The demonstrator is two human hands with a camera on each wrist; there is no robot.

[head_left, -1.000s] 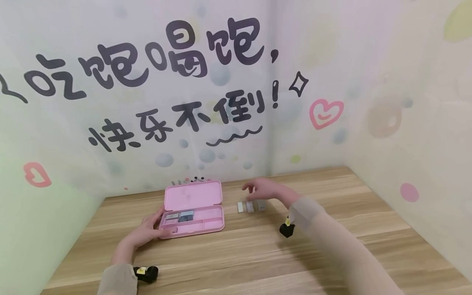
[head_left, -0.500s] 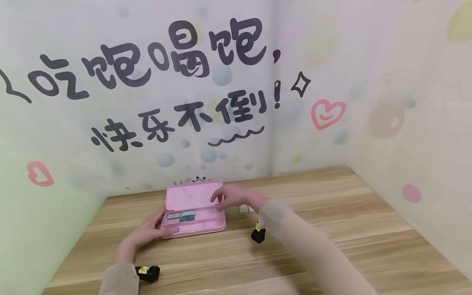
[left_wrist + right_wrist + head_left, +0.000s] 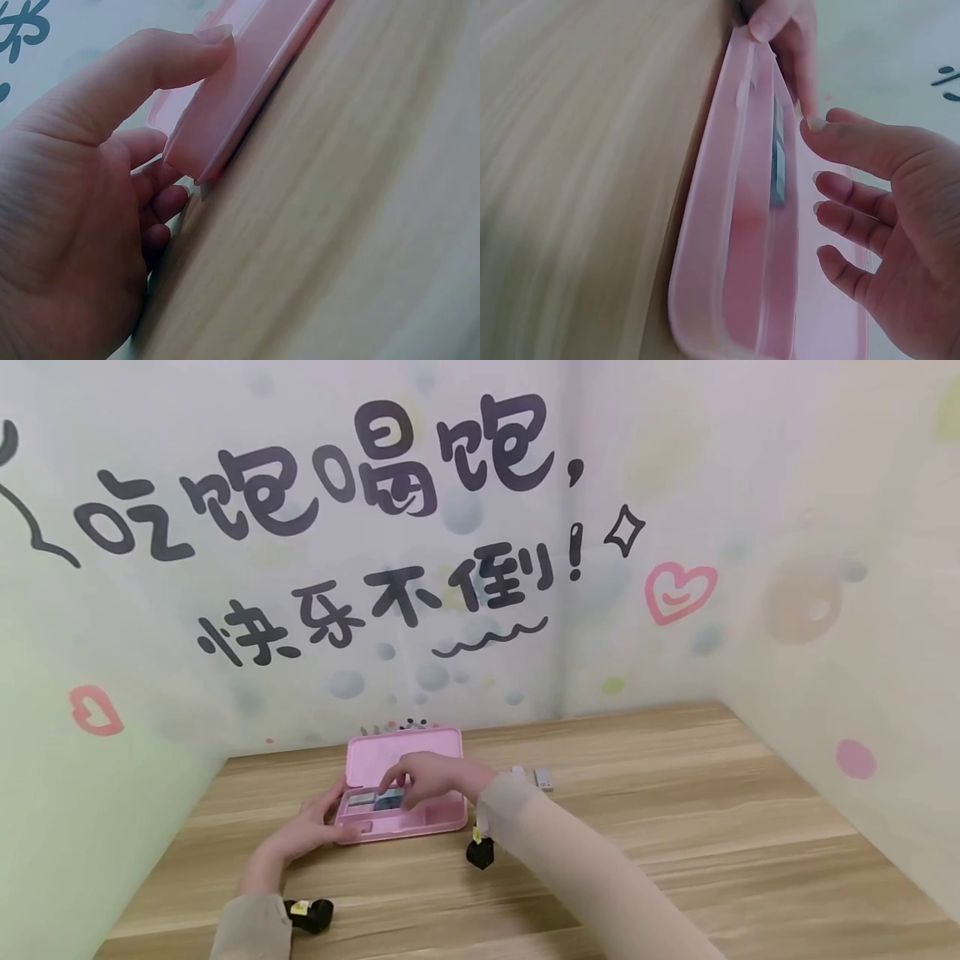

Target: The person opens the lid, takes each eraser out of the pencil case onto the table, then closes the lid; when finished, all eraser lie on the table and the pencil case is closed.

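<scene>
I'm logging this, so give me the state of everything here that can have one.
Pink pencil case: open
Lid: swung back
Blue block: lying inside the case
Rightmost grey block: outside, lying on the table
Left hand: gripping the case's left end
Right hand: over the case, fingers loosely bent

Left hand (image 3: 302, 831) in a thumb-and-finger grip, right hand (image 3: 431, 775) loosely curved.

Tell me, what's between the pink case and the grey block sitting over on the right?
In the head view, a small whitish block peeks out there, partly hidden by the right sleeve, which crosses between the pink case and the grey block.
</scene>
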